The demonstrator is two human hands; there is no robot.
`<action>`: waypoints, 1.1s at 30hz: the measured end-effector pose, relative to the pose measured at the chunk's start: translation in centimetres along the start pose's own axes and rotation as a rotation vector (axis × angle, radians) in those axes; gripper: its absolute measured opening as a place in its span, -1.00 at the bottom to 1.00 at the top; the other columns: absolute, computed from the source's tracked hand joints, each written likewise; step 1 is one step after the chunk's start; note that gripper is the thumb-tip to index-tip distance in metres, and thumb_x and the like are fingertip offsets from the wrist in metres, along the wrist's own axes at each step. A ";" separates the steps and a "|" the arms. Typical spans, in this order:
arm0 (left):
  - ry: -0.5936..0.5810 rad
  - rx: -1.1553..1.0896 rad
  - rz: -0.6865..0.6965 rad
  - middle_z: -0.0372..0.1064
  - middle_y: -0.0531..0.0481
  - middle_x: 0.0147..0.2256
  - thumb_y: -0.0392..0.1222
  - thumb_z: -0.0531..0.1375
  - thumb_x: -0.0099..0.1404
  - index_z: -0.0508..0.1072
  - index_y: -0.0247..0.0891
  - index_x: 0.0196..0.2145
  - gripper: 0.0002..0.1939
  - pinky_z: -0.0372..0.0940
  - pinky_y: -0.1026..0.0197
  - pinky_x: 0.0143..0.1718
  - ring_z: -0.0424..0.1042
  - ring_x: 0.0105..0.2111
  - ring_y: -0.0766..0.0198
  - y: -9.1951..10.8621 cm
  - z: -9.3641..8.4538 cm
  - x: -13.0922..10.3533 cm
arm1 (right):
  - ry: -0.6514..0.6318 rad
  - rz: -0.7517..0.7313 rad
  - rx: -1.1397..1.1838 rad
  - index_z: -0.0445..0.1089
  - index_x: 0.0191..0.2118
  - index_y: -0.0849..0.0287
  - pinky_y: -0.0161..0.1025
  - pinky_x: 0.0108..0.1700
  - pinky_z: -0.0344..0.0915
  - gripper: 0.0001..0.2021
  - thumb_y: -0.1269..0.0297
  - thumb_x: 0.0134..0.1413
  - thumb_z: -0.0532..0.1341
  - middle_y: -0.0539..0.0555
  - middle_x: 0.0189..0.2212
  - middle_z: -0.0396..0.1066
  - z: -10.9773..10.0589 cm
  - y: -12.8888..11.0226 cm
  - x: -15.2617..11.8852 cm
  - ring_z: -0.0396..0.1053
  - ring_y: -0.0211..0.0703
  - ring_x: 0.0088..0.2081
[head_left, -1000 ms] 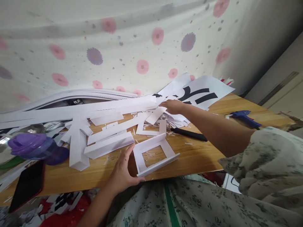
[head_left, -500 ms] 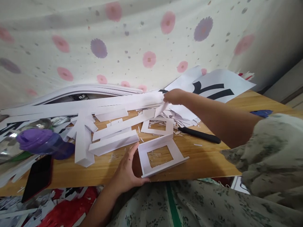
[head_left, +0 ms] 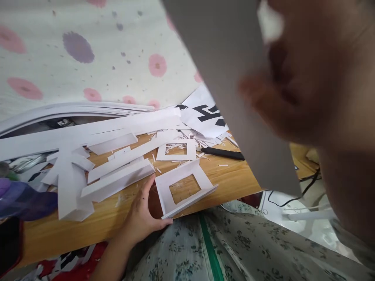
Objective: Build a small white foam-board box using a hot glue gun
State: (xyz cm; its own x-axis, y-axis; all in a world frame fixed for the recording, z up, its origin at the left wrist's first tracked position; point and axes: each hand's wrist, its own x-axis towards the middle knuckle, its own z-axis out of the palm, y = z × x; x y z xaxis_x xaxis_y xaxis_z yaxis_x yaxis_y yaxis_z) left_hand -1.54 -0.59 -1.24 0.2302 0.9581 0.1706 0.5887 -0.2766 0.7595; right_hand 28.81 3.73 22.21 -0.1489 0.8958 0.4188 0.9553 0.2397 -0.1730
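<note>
The left hand (head_left: 140, 214) curves wide around the left end of the white frame (head_left: 205, 177), near its corners; whether it grips, I cannot tell. The right hand (head_left: 304, 82), blurred, pinches a card (head_left: 231, 78) above the frame. Beyond the frame, a flat cutout (head_left: 191, 150) lies on the surface (head_left: 231, 177).

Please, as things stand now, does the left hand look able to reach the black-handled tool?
Probably yes: the left hand spans the left end of the walled white frame, which lies between it and the black-handled tool, but passing over looks possible, and nothing seems to lie on the handle.
</note>
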 end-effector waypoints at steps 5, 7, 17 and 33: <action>0.016 0.104 0.036 0.02 -0.21 0.30 -0.23 0.48 -0.14 -0.06 -0.05 0.32 0.17 0.05 -0.24 0.28 0.09 0.28 -0.14 1.6 0.1 0.0 | -0.353 -0.017 -0.057 0.10 0.34 -0.03 -0.20 -0.54 0.18 -0.32 0.25 0.04 0.10 0.03 -0.69 0.34 6.3 4.4 -7.0 0.28 -0.09 -0.66; 0.019 0.144 0.061 0.04 -0.19 0.29 -0.23 0.48 -0.15 -0.06 -0.04 0.31 0.18 0.10 -0.22 0.26 0.12 0.27 -0.14 2.0 0.3 0.2 | -0.469 0.065 -0.005 0.00 0.37 -0.05 -0.18 -0.53 0.22 -0.29 0.25 0.07 0.09 0.06 -0.62 0.42 8.2 6.1 -9.6 0.35 -0.04 -0.63; -0.005 0.211 0.115 0.07 -0.16 0.28 -0.27 0.49 -0.18 -0.09 0.01 0.31 0.21 0.21 -0.18 0.20 0.18 0.23 -0.17 3.4 1.9 1.3 | -0.546 -0.013 0.091 -0.07 0.39 0.07 -0.24 -0.50 0.27 -0.31 0.37 0.14 0.06 0.10 -0.48 0.56 10.5 6.8 -13.5 0.49 -0.05 -0.53; -0.154 0.082 0.176 0.07 -0.22 0.29 0.56 0.07 -0.01 -0.15 -0.03 0.34 0.11 0.13 -0.28 0.23 0.11 0.26 -0.20 2.5 -0.9 2.4 | -0.493 -0.110 -0.012 -0.10 0.38 0.26 -0.34 -0.58 0.07 -0.27 0.51 0.05 0.04 0.04 -0.54 0.54 11.2 6.3 -14.0 0.45 -0.14 -0.59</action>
State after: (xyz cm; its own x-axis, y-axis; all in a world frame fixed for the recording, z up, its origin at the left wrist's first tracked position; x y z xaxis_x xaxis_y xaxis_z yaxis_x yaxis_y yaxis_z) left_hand -0.21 1.10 1.68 0.4466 0.8737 0.1930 0.5885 -0.4493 0.6722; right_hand 34.07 -3.15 5.27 -0.3494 0.9362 -0.0373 0.9295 0.3413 -0.1402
